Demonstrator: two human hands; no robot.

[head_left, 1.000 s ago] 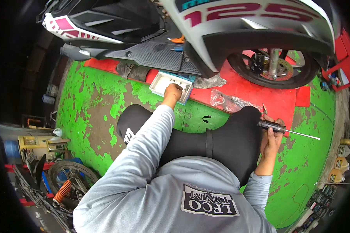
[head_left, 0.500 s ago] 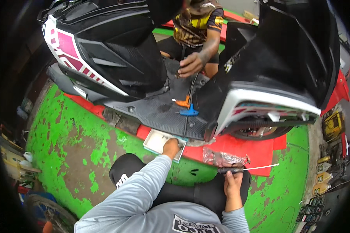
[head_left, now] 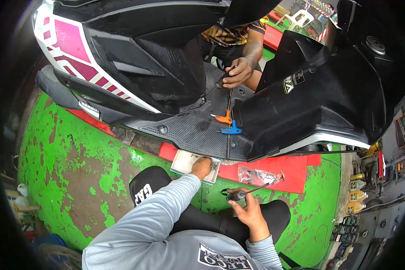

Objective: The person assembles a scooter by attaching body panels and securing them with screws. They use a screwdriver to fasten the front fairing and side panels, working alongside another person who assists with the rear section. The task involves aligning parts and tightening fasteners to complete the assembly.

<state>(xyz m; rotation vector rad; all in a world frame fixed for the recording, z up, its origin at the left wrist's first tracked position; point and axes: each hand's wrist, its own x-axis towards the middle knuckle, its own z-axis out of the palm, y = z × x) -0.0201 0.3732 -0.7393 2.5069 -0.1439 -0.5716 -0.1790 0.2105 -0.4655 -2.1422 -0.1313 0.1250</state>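
In the head view, a screwdriver [head_left: 236,195] was gripped by its handle in the right hand [head_left: 248,212], its shaft pointed ahead and rightward of that grip. The left hand [head_left: 201,168] was held inside a shallow white box [head_left: 181,161], ahead and left of the screwdriver; whether anything was pinched by its hidden fingers could not be told. Beyond both hands, a blue T-handled key [head_left: 231,129] was seen on the footboard [head_left: 184,132].
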